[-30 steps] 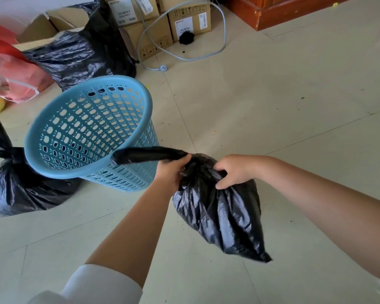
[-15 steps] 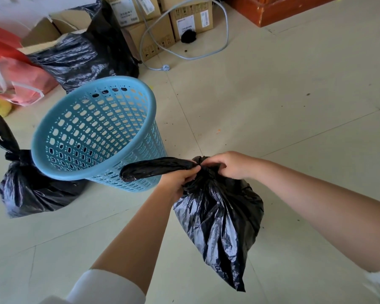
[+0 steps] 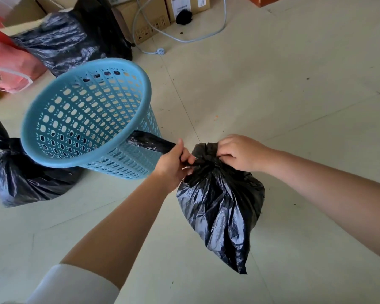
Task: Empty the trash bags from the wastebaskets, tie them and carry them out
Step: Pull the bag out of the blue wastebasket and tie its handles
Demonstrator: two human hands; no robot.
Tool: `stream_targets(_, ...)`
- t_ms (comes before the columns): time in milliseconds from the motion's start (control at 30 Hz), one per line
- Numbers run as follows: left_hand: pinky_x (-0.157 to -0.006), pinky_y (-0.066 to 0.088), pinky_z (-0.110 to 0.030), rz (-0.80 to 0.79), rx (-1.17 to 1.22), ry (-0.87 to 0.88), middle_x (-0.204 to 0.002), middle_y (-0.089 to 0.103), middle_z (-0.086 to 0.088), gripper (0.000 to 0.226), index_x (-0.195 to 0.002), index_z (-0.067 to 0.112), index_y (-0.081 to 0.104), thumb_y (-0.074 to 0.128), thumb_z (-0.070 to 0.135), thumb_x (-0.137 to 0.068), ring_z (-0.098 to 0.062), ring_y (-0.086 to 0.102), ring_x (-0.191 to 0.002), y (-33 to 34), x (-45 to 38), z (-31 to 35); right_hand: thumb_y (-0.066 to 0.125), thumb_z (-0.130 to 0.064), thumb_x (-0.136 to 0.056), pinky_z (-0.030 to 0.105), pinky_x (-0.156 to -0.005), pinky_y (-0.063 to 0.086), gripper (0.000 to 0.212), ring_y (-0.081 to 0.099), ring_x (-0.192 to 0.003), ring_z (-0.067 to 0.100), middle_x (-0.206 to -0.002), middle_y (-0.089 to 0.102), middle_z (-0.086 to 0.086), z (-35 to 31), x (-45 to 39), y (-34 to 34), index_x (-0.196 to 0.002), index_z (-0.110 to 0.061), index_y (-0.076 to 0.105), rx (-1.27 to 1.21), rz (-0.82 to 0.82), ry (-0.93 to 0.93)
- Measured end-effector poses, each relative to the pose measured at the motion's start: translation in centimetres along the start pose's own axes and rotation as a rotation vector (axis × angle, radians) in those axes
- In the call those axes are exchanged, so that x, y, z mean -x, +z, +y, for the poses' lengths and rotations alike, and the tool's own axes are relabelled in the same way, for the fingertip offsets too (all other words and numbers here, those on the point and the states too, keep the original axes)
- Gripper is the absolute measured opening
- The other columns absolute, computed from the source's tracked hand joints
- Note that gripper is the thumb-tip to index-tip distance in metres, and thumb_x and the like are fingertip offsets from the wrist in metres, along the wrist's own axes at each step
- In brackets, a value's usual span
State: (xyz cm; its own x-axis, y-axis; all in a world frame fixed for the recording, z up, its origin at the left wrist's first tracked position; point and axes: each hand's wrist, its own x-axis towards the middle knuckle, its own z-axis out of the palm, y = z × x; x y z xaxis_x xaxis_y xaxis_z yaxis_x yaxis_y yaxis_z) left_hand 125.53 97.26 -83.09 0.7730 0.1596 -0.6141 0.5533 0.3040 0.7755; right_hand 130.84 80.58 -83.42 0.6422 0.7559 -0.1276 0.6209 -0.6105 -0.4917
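The step in hand looks like the tying: the black trash bag (image 3: 219,207) hangs in the air just to the right of the blue wastebasket (image 3: 86,115), clear of the floor, its neck gathered into a bunch; the left hand (image 3: 173,163) is closed round a twisted tail of the bag's plastic that runs leftward across the wastebasket's wall, while the right hand (image 3: 237,153) has its fingers curled and pinching the gathered top on the far side of the bunch; whether a knot is already formed there cannot be told, as the hands cover it. The next move, as I judge it, calls for drawing the tail through and pulling the two hands apart to cinch it, firmly but without tearing thin film. There is no raised surface here; everything sits on the pale tiled floor (image 3: 294,95), which shows a few specks of dirt; a tied black bag (image 3: 26,183) rests just left of the wastebasket, touching or nearly so; behind the wastebasket lie another black bag (image 3: 59,44), a red bag (image 3: 11,69), cardboard boxes (image 3: 145,20) and a grey cable (image 3: 184,38).
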Motion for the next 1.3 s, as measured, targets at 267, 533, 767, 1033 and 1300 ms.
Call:
stream_targets(267, -0.047, 0.020, -0.022, 0.139, -0.362, -0.092, -0.024, 0.031, 0.008, 0.051, -0.052, 0.018, 0.025, 0.036, 0.033, -0.099, -0.012, 0.026, -0.050, -2.2, 1.0, -1.7, 0.048, -0.013, -0.092, 0.028, -0.095, 0.039, 0.027, 0.057, -0.101, 0.027, -0.098, 0.068, 0.017, 1.0, 1.1, 2.7, -0.099, 0.003, 0.069, 0.110, -0.117, -0.034)
stream_targets(533, -0.056, 0.035, -0.020, 0.048, -0.798, -0.014, -0.060, 0.047, -0.002, 0.049, -0.052, 0.013, 0.043, 0.041, 0.035, -0.097, -0.014, 0.040, -0.058, -3.4, 3.1, -3.0, 0.041, -0.019, -0.095, 0.033, -0.094, 0.042, 0.031, 0.054, -0.108, 0.024, -0.108, 0.064, 0.009, 0.1, 0.7, 3.7, -0.104, -0.004, 0.066, 0.225, -0.288, -0.029)
stream_targets(767, -0.067, 0.045, -0.024, 0.370, -0.265, 0.185, -0.075, 0.058, 0.002, 0.010, -0.078, 0.016, 0.057, 0.061, 0.017, -0.088, -0.017, 0.054, -0.070, -4.9, 6.0, -0.3, 0.043, -0.009, -0.088, 0.033, -0.060, 0.038, 0.020, 0.049, -0.072, 0.026, -0.081, 0.050, 0.012, -2.0, -1.3, 3.1, -0.074, -0.001, 0.054, 0.313, -0.484, 0.054)
stream_targets(1033, -0.053, 0.053, -0.010, 0.380, -0.326, 0.242, -0.061, 0.061, 0.009, 0.019, -0.073, 0.017, 0.060, 0.060, 0.003, -0.087, 0.004, 0.059, -0.048, -14.0, 13.1, 2.9, 0.041, 0.004, -0.077, 0.028, -0.046, 0.015, 0.030, 0.025, -0.050, 0.021, -0.053, 0.031, 0.007, -11.6, -6.6, 4.4, -0.051, -0.008, 0.033, 0.539, -0.749, -0.153)
stream_targets(1300, -0.052, 0.045, -0.019, 0.383, -0.803, 0.213, -0.063, 0.052, 0.001, 0.024, -0.064, 0.019, 0.054, 0.062, 0.014, -0.086, -0.014, 0.048, -0.050, -23.7, 17.7, 8.4, 0.040, -0.002, -0.084, 0.030, -0.058, 0.038, 0.016, 0.049, -0.069, 0.027, -0.073, 0.051, 0.010, -24.0, -10.4, 7.7, -0.074, 0.000, 0.052, 0.705, -0.791, -0.271)
